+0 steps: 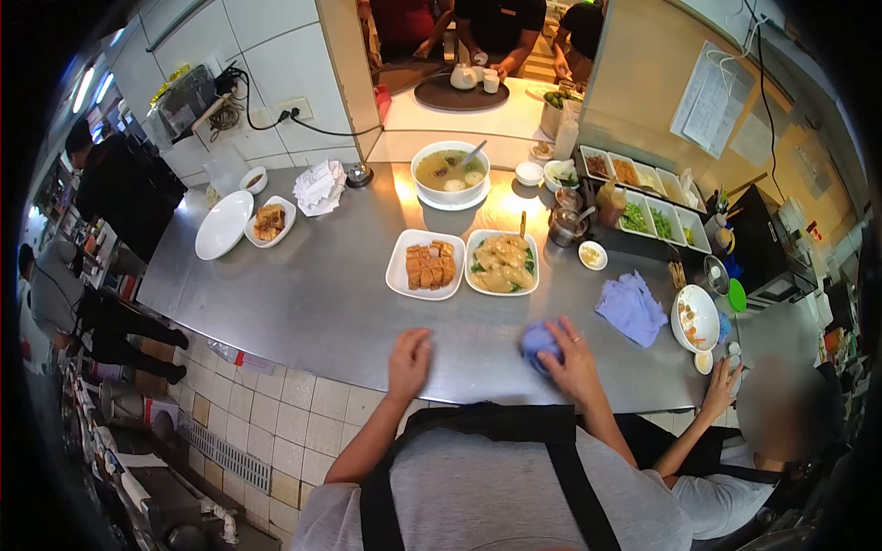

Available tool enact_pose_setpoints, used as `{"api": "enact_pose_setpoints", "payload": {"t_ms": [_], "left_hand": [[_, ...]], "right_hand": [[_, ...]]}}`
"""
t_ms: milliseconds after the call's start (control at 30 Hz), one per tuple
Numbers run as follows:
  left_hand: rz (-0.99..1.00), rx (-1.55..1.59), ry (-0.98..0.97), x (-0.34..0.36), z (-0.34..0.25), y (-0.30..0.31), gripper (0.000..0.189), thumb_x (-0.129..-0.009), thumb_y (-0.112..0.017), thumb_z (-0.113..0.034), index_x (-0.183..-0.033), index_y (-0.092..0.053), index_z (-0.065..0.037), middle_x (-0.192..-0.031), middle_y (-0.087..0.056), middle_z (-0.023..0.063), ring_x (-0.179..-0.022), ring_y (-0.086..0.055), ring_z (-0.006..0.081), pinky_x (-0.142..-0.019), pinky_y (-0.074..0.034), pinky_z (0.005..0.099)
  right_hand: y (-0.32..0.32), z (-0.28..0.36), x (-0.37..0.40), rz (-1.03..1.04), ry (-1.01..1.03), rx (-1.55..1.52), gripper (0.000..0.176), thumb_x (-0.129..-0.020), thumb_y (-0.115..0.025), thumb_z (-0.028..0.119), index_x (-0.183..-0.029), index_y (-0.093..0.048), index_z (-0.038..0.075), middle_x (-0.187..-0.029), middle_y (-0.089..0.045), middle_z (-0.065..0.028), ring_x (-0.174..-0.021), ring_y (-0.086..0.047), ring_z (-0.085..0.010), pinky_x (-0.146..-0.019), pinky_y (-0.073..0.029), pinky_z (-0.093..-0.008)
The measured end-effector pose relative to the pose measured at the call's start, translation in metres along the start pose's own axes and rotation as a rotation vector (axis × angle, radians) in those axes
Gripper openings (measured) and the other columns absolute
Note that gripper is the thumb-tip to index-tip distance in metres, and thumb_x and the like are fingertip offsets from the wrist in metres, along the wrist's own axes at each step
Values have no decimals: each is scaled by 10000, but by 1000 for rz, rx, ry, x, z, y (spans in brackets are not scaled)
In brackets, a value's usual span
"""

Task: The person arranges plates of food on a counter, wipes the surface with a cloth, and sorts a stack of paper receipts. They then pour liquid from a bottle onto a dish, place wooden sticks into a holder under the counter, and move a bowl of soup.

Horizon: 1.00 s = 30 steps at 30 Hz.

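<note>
My right hand (574,365) grips a bunched blue cloth (540,347) against the steel counter (312,294) near its front edge. My left hand (411,364) is at the same edge, fingers loosely curled together, with nothing visible in them. Just beyond my hands stand two white square dishes: one of sliced golden-brown fried pieces (430,266), the other of greens under pale sauced slices (502,263). Behind them a white bowl of soup (451,173) has a spoon leaning in it.
Left are an oval plate (224,226), a small dish of food (271,222) and crumpled papers (320,187). Right are another blue cloth (632,309), condiment jars (565,226), topping trays (650,219) and a used bowl (695,318). A co-worker's hand (720,389) rests nearby. People stand beyond the pass window.
</note>
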<state>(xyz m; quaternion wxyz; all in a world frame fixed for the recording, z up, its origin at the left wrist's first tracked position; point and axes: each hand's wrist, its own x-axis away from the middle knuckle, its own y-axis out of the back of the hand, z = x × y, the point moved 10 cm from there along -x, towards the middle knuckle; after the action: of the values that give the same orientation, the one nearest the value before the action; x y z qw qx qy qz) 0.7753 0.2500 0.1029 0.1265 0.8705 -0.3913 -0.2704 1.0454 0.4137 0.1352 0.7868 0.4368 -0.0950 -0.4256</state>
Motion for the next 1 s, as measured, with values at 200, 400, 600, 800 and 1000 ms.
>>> {"api": "enact_pose_setpoints", "payload": {"t_ms": [200, 400, 600, 800, 1000], "left_hand": [[-210, 107, 280, -80, 118, 62, 213, -913, -550, -154, -1065, -639, -33, -969, -613, 86, -853, -588, 184, -742, -487, 299], [-41, 411, 454, -216, 197, 17, 256, -934, -527, -196, -1111, -633, -44, -858, -602, 45, -724, -567, 109, -555, -475, 239], [213, 543, 603, -304, 220, -60, 334, -939, -479, -161, -1225, -533, 3, -839, -620, 85, -605, -604, 150, -524, -511, 244], [272, 577, 741, -360, 224, -97, 330, -904, -516, -92, -1212, -499, 27, -865, -639, 134, -660, -668, 231, -549, -562, 302], [328, 402, 780, -380, 228, -105, 214, -875, -517, -42, -1073, -553, 34, -861, -651, 150, -674, -683, 242, -553, -561, 309]], "right_hand": [[-57, 19, 12, 50, 103, 294, 547, -783, -668, 296, -1306, -524, 228, -1382, -441, -132, -1228, -411, -400, -969, -312, -576], [-60, 28, 1, -71, -22, 343, 553, -780, -675, 246, -1307, -516, 209, -1361, -451, -139, -1226, -409, -398, -974, -310, -588], [-69, 30, -6, -184, -234, 455, 593, -787, -670, 217, -1345, -469, 206, -1376, -431, -127, -1240, -403, -387, -998, -297, -610], [-73, 25, -10, -181, -308, 487, 583, -786, -668, 205, -1336, -477, 200, -1374, -435, -107, -1246, -395, -371, -1029, -282, -571], [-72, 30, -15, -210, -259, 511, 583, -755, -683, 157, -1309, -499, 166, -1331, -475, -135, -1209, -422, -375, -1014, -319, -495]]}}
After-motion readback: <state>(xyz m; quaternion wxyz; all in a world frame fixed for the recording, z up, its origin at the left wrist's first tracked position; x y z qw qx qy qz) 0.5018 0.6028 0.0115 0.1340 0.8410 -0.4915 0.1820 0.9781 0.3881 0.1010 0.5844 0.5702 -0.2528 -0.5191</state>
